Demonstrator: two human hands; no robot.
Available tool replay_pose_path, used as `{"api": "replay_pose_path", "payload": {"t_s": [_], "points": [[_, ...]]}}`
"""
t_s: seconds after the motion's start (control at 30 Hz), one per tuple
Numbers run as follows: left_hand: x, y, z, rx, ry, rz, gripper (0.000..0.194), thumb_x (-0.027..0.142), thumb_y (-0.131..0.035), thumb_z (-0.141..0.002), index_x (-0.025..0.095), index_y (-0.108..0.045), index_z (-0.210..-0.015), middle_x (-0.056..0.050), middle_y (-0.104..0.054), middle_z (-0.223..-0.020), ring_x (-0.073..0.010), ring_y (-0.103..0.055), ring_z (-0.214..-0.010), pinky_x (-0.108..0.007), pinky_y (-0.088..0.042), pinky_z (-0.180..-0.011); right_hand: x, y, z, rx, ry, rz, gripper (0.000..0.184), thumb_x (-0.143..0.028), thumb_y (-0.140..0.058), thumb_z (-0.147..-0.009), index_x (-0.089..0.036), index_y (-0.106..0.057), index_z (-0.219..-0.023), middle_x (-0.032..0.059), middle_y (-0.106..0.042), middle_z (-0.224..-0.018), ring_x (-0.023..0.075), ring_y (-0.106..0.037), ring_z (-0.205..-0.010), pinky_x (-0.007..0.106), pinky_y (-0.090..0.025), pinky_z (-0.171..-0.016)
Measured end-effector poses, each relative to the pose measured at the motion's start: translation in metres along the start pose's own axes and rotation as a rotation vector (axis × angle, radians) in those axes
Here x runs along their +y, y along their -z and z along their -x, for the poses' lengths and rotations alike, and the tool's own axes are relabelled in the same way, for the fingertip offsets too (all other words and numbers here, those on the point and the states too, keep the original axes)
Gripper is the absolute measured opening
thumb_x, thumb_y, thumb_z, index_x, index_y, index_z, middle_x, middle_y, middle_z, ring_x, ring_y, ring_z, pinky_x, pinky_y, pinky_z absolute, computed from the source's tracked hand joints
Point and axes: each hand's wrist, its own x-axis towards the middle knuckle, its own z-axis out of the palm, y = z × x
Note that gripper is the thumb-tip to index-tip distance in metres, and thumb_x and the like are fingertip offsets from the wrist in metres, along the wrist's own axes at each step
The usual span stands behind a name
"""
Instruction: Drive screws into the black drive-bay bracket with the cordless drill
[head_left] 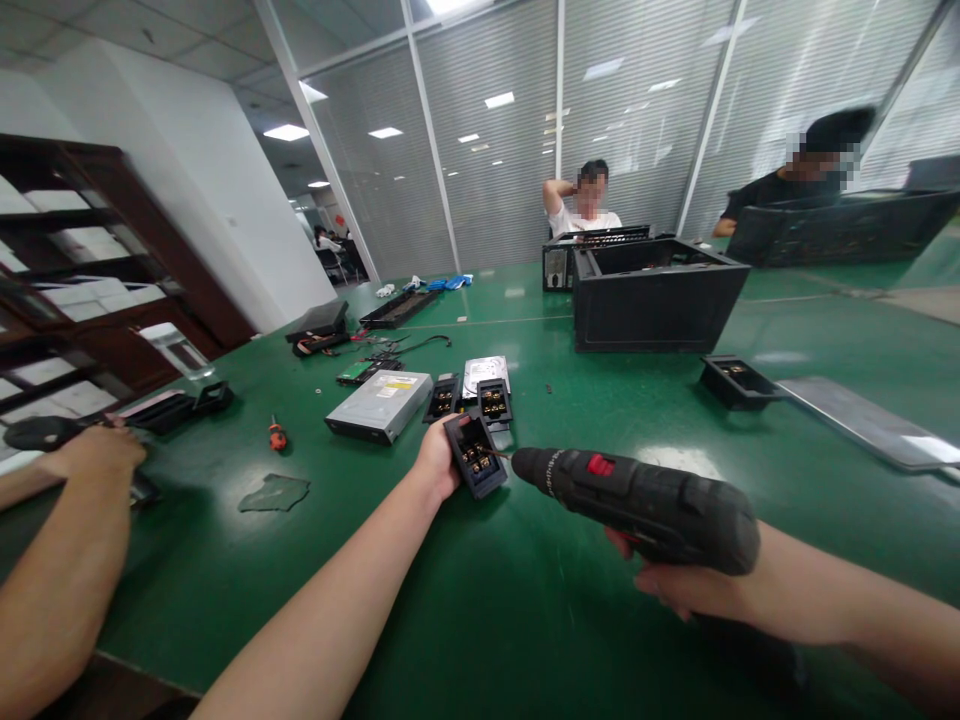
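Observation:
My left hand (pixel 437 462) grips the side of a small black plastic box (pixel 491 480), tilted toward me, with brass-coloured metal pieces inside. My right hand (pixel 697 585) is wrapped round the handle of a black cordless drill (pixel 637 500) with a red switch. Its thin bit (pixel 497 454) points left at the box's opening; whether the tip touches a piece inside I cannot tell. Just behind the held box stand two similar black boxes, one on the left (pixel 442 398) and one on the right (pixel 493 400). A silver hard drive (pixel 486 372) lies behind them.
A silver optical drive (pixel 382 400), a screwdriver (pixel 277 436) and a glassy shard (pixel 274 493) lie left on the green table (pixel 570 620). At far left is a co-worker's hand (pixel 105 452) with a dark tool. Computer cases (pixel 652 310), another black box (pixel 739 385) and a flat tablet-like slab (pixel 862 420) are right.

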Motion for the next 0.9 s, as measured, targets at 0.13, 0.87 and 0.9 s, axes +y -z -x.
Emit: {"api": "replay_pose_path", "payload": {"t_s": [0.13,0.87,0.9], "points": [[0.0001,-0.0009,0.0016,0.001,0.001,-0.001,0.019,0.029,-0.05,-0.072,0.014,-0.062,-0.07,-0.009,-0.065,-0.059,-0.0246,-0.063,-0.053,-0.039,-0.051,-0.052,-0.0001,0.0009,0.0004,0.005,-0.003,-0.002,0.027,-0.019,-0.062,-0.078,-0.018,-0.056,-0.104,0.0033,-0.064,-0.088,0.0131,-0.058,-0.059,0.029,-0.054,-0.058],[-0.0008,0.0028,-0.0017,-0.001,-0.007,0.001,0.02,0.031,-0.052,-0.071,0.014,-0.062,-0.07,-0.009,-0.065,-0.06,-0.0247,-0.063,-0.054,-0.041,-0.052,-0.056,0.0065,-0.0013,-0.0016,0.027,-0.041,0.03,0.039,-0.018,-0.061,-0.079,-0.021,-0.052,-0.117,0.0013,-0.065,-0.081,0.0122,-0.056,-0.057,0.027,-0.051,-0.055],[-0.001,0.003,-0.0019,-0.001,-0.011,0.003,0.019,0.031,-0.052,-0.071,0.014,-0.062,-0.07,-0.009,-0.065,-0.06,-0.0247,-0.063,-0.053,-0.042,-0.052,-0.056,0.0069,-0.0014,-0.0014,0.031,-0.045,0.034,0.04,-0.019,-0.061,-0.079,-0.021,-0.052,-0.118,0.0015,-0.065,-0.081,0.0122,-0.056,-0.056,0.027,-0.051,-0.054]]}}
